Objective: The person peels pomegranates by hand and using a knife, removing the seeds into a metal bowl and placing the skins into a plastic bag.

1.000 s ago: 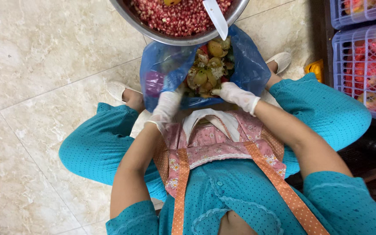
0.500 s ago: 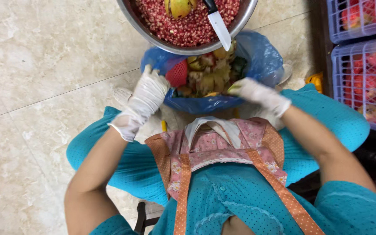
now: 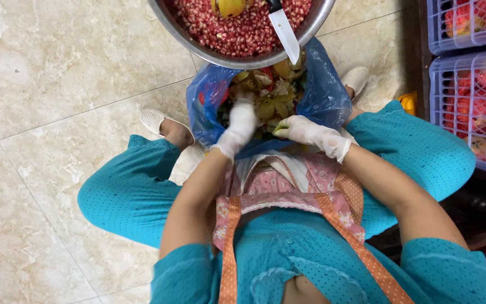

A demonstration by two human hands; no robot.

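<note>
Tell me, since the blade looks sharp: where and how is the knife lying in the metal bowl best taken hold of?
Probably by its black handle, at the far end of the knife, coming from above the bowl. The white blade points out over the near rim toward the blue bag, so reaching from the bag side would likely meet the tip first.

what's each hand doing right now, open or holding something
Left hand: gloved, reaching into the blue bag among the peels; grip cannot be told.
Right hand: gloved, at the bag's near edge, pinching a peel piece.
</note>
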